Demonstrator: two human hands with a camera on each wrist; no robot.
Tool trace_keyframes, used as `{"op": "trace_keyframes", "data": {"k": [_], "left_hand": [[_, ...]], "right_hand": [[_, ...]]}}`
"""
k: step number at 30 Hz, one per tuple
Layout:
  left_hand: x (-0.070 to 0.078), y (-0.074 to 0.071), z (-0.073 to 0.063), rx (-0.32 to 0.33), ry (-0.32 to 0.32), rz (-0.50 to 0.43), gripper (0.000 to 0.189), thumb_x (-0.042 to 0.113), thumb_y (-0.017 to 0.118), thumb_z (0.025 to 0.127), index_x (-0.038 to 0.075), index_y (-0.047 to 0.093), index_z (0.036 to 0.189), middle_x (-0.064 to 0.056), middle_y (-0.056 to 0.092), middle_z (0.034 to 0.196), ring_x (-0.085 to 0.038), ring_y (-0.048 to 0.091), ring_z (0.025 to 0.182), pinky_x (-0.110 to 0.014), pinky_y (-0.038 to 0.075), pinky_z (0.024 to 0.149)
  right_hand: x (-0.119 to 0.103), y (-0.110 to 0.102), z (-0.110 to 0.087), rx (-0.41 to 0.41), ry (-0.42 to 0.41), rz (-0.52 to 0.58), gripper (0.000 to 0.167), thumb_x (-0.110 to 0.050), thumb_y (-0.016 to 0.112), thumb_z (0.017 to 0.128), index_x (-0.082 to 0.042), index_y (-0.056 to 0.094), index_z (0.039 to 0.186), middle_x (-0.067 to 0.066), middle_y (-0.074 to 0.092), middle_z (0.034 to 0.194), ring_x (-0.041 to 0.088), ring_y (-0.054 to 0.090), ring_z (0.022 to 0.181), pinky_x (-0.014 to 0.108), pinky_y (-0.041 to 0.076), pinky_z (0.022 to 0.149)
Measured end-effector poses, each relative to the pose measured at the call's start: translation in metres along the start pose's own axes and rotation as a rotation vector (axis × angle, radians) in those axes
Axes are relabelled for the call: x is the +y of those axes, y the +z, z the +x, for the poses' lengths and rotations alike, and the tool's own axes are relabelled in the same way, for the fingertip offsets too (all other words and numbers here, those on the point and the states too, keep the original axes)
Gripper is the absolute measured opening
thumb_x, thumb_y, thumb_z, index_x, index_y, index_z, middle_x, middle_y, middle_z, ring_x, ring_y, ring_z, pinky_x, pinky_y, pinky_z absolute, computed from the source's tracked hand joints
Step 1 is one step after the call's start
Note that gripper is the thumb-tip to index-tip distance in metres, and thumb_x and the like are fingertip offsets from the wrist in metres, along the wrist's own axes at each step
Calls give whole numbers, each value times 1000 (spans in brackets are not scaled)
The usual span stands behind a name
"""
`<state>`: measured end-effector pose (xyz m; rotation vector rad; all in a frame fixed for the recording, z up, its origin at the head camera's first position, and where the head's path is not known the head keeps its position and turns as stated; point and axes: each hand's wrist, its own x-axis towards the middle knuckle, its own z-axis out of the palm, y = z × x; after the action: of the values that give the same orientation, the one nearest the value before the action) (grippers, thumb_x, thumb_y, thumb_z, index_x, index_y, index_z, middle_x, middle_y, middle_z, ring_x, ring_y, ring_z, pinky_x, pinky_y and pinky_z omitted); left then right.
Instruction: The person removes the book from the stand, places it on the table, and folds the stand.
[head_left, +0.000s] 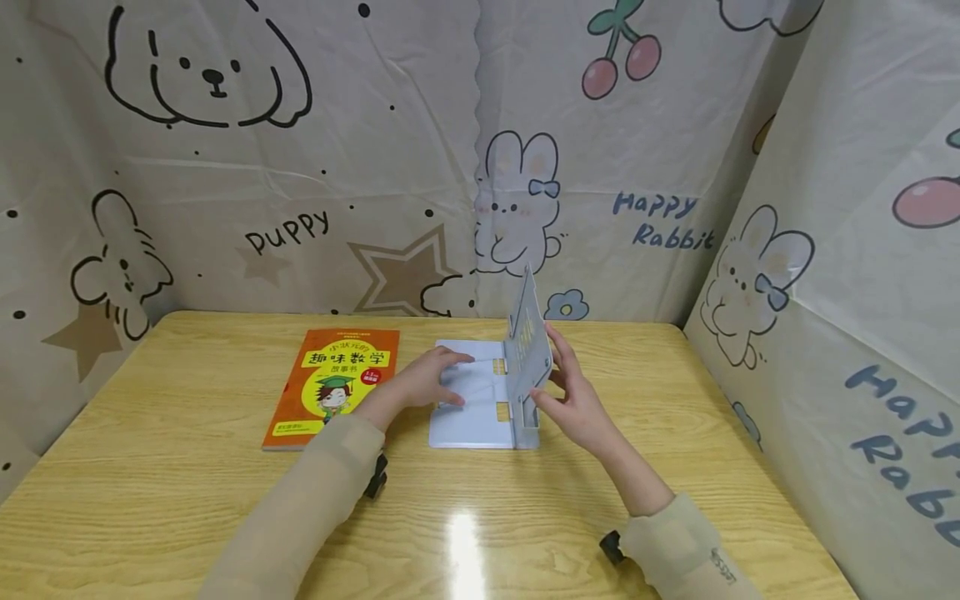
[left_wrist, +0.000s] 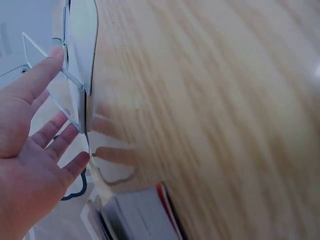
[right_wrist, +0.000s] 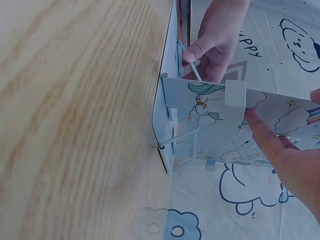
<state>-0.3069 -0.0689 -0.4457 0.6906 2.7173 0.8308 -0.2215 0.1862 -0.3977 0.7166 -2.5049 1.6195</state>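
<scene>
A folding metal book stand (head_left: 472, 429) lies on the table, its pale base flat and its panel (head_left: 531, 354) raised nearly upright. My right hand (head_left: 577, 404) holds the panel by its edge. In the right wrist view, a finger of the right hand (right_wrist: 292, 160) rests beside a white page clip (right_wrist: 235, 102) on the cartoon-printed face. Over the base reaches my left hand (head_left: 427, 379), with thumb and fingers spread. In the left wrist view, the thumb of the left hand (left_wrist: 22, 162) lies against a thin wire support (left_wrist: 74, 80), its other fingers loosely extended.
An orange children's book (head_left: 292, 408) lies left of the stand, close to my left forearm. The wooden table (head_left: 615, 492) meets a cartoon-printed cloth (head_left: 360, 167) at the back, and the cloth continues along both sides.
</scene>
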Motion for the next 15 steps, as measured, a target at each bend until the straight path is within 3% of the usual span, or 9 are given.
{"op": "trace_keyframes", "data": {"k": [9,15], "left_hand": [[4,3,0,-32,-10,94,65,33,77,78,23,50,137,-11,40,142,-29,38,129,-51,30,108],[5,6,1,-32,-23,144,64,35,75,79,24,51,137,-9,41,143,-28,37,129,-50,31,108]], "right_hand": [[-32,-1,-5,-15,-10,-3,81,8,52,86,-14,7,151,27,28,148,50,45,120,60,49,84],[-35,-1,-5,-18,0,3,82,8,52,86,-14,7,151,25,26,150,49,45,121,60,48,84]]}}
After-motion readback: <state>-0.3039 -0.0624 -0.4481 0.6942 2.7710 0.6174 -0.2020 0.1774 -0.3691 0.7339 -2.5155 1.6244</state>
